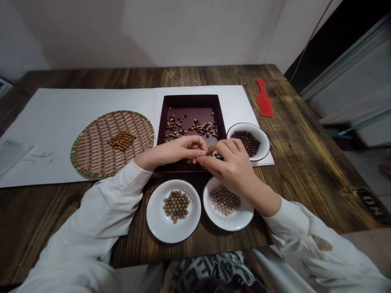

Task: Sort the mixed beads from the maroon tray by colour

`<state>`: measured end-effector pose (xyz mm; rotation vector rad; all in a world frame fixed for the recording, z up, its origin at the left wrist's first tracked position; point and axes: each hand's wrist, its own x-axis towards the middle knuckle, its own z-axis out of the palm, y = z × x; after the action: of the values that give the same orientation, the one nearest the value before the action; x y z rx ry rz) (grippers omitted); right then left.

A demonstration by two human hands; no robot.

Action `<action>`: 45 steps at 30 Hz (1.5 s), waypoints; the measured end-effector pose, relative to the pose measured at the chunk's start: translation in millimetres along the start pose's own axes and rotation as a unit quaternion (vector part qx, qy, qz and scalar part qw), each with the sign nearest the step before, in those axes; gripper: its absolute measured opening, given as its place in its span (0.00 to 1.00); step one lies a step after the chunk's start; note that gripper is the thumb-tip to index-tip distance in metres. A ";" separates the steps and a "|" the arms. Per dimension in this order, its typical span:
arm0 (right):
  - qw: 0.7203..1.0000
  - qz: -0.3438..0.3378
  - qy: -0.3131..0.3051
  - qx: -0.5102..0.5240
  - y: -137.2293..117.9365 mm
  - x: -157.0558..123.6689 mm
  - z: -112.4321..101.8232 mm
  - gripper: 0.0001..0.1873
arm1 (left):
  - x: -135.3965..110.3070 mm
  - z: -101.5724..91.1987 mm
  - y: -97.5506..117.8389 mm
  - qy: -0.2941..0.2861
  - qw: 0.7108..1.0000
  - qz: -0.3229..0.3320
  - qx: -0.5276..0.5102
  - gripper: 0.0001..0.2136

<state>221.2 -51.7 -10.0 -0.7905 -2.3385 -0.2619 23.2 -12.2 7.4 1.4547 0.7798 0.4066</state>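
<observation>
My left hand (183,149) and my right hand (229,162) meet over the near part of a dark red box (189,113). Their fingertips come together, thumbs and fingers bent into a pinch; whatever is between them is too small to make out. Mixed beads (204,127), brown, yellowish, dark and pale, lie loose in the box, and some show just behind my right fingers. Below my right wrist, pale pinkish beads (225,201) sit on a white plate (229,223). Olive-brown beads (176,204) rest on another white plate (174,237) to its left.
On the left, a round woven tray (88,142) holds golden-brown beads (122,140). A white bowl (264,149) of dark reddish-brown beads (247,142) stands right of the box. White paper (55,118) lies beneath. A red comb (264,99) is on the wooden table (293,162).
</observation>
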 end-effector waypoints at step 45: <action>0.943 0.288 -0.160 0.048 75.8 -19.6 -30.3 0.07 | 3.2 4.1 5.8 0.045 0.996 -0.061 0.046 0.09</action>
<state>294.4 -11.8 -0.5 -1.5073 -2.2573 0.2518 29.4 -12.4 12.1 1.4734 0.9650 0.3488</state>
